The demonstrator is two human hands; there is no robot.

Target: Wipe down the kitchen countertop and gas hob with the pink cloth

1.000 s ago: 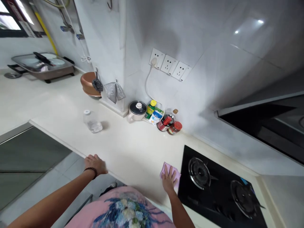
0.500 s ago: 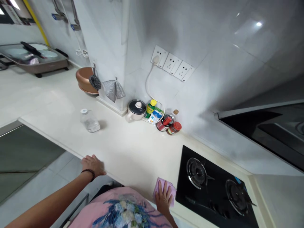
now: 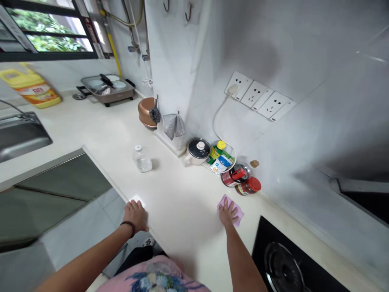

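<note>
A pink cloth lies on the white countertop, left of the black stove. Over it my right hand presses down with its fingers spread, keeping hold of it against the surface. My left hand, a beaded bracelet at its wrist, rests on the counter's front edge with its fingers laid out and nothing in it. Beyond that hand stands a clear plastic bottle with a white cap. Behind the cloth, jars with red lids are grouped against the wall.
A lidded electric pot and seasoning packets stand along the wall below the sockets. The gas stove is at lower right. At far left are a sink, a yellow jug and an electric pan.
My right hand has slid the pink cloth away from the front edge toward the wall and jars. My left hand stays on the counter edge. The view has turned left, showing the sink and window.
</note>
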